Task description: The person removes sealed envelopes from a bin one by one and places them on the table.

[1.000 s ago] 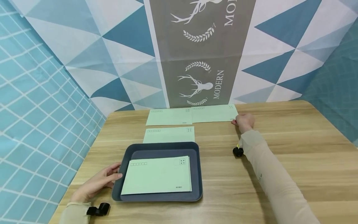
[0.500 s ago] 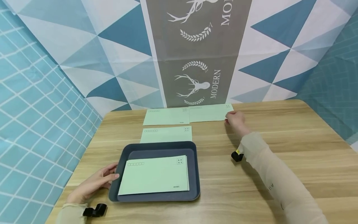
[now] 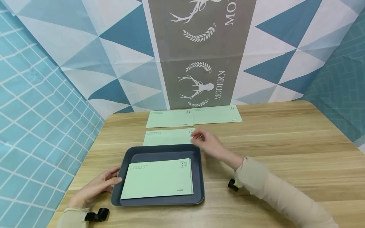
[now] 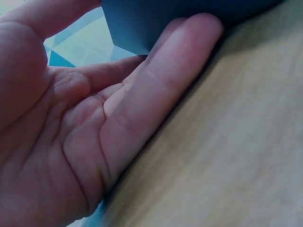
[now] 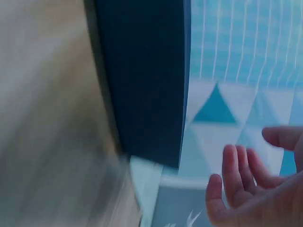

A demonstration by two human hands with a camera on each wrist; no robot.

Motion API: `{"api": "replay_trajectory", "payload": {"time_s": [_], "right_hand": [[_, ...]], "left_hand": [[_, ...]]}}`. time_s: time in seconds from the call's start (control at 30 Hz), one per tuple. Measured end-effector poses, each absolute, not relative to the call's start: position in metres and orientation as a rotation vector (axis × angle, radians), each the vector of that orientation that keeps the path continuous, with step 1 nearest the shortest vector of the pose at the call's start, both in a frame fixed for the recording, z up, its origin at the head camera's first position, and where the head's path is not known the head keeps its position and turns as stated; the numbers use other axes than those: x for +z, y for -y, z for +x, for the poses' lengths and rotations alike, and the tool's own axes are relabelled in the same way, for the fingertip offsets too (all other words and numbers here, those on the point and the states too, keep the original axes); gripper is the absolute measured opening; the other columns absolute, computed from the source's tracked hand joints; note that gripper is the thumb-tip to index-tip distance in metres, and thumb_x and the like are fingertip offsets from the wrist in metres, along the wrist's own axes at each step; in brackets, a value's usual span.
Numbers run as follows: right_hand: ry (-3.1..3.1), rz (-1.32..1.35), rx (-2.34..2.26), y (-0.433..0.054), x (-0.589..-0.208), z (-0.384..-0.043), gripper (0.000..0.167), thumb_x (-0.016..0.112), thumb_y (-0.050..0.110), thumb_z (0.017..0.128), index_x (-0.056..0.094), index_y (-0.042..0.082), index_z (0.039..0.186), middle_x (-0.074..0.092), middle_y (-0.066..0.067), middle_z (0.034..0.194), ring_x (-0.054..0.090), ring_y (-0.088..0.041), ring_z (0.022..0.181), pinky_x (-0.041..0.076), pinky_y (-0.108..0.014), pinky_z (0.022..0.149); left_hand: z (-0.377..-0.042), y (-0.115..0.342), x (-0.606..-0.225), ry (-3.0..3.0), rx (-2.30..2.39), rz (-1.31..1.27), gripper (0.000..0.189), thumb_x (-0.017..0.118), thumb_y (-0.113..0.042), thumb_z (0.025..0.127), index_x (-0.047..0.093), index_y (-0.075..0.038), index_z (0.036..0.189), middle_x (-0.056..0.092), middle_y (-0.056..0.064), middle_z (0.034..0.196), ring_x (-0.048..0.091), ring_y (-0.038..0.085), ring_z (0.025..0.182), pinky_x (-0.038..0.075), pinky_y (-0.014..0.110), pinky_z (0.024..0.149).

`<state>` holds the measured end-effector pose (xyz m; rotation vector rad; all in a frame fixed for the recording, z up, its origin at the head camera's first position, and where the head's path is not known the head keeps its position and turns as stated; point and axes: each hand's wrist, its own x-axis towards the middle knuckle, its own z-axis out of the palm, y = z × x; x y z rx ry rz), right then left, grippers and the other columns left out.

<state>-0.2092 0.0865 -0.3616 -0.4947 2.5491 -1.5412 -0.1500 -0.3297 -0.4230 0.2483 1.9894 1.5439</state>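
My left hand [image 3: 98, 186] holds the left side of a dark blue-grey tray [image 3: 201, 190]. Its thumb touches the rim, and in the left wrist view the fingers [image 4: 156, 75] lie low against the outer wall. In the tray lies a small stack of pale green envelopes [image 3: 156, 179]. Over the tray's far right corner hovers my right hand [image 3: 209, 144], empty, its fingers loosely bent, near the end of a single envelope [image 3: 168, 136] behind the tray. The right wrist view shows those fingers [image 5: 232, 170] apart from the tray wall [image 5: 144, 85].
Two envelopes lie end to end at the table's back edge, a left one [image 3: 170, 118] and a right one [image 3: 216, 114]. A patterned cloth backdrop [image 3: 196, 47] rises behind the wooden table [image 3: 285, 142], with blue gridded cloth [image 3: 42, 126] along the left.
My right hand has let go of the back right envelope and swung left and nearer, to the tray's far corner. My left hand has stayed at the tray.
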Motion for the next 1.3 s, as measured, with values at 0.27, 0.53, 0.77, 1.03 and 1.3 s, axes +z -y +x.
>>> {"api": "replay_trajectory", "payload": {"time_s": [0.27, 0.53, 0.77, 1.03, 1.3], "right_hand": [[-2.793, -1.013, -0.664, -0.068, -0.379, -0.176, 0.046, 0.064, 0.04, 0.082, 0.056, 0.01, 0.117, 0.056, -0.003, 0.112, 0.051, -0.019, 0.106, 0.033, -0.044, 0.099], [-2.828, -1.054, -0.415, -0.065, -0.393, -0.173, 0.074, 0.068, 0.055, 0.071, 0.05, 0.009, 0.126, 0.049, -0.005, 0.12, 0.045, -0.022, 0.114, 0.016, -0.048, 0.109], [-2.842, -1.042, -0.405, -0.062, -0.395, -0.172, 0.081, 0.072, 0.055, 0.066, 0.051, 0.002, 0.123, 0.049, -0.01, 0.118, 0.044, -0.024, 0.112, 0.015, -0.048, 0.109], [-2.857, -1.0, -0.42, -0.061, -0.398, -0.173, 0.073, 0.075, 0.049, 0.067, 0.054, 0.002, 0.119, 0.051, -0.008, 0.114, 0.046, -0.024, 0.109, 0.013, -0.046, 0.111], [-2.867, -0.946, -0.529, -0.061, -0.397, -0.175, 0.057, 0.077, 0.033, 0.07, 0.055, 0.003, 0.113, 0.051, -0.008, 0.113, 0.046, -0.024, 0.111, 0.015, -0.043, 0.111]], "left_hand": [[-0.147, 0.331, -0.424, -1.988, 1.545, 0.242, 0.065, 0.04, -0.016, 0.097, 0.0, 0.011, 0.141, 0.048, 0.004, 0.122, 0.061, 0.025, 0.097, 0.052, 0.047, 0.074], [-0.149, 0.331, -0.424, -1.984, 1.551, 0.252, 0.064, 0.04, -0.015, 0.097, 0.001, 0.011, 0.141, 0.049, 0.005, 0.121, 0.061, 0.026, 0.095, 0.052, 0.047, 0.073], [-0.15, 0.332, -0.423, -1.994, 1.543, 0.252, 0.064, 0.04, -0.015, 0.097, 0.002, 0.01, 0.141, 0.049, 0.004, 0.121, 0.061, 0.026, 0.096, 0.052, 0.047, 0.073], [-0.15, 0.331, -0.424, -2.002, 1.534, 0.238, 0.063, 0.04, -0.016, 0.097, 0.002, 0.009, 0.142, 0.044, 0.007, 0.126, 0.061, 0.028, 0.097, 0.052, 0.046, 0.075], [-0.151, 0.331, -0.425, -1.998, 1.537, 0.252, 0.063, 0.04, -0.016, 0.097, 0.002, 0.009, 0.141, 0.046, 0.005, 0.124, 0.06, 0.026, 0.098, 0.052, 0.048, 0.074]]}}
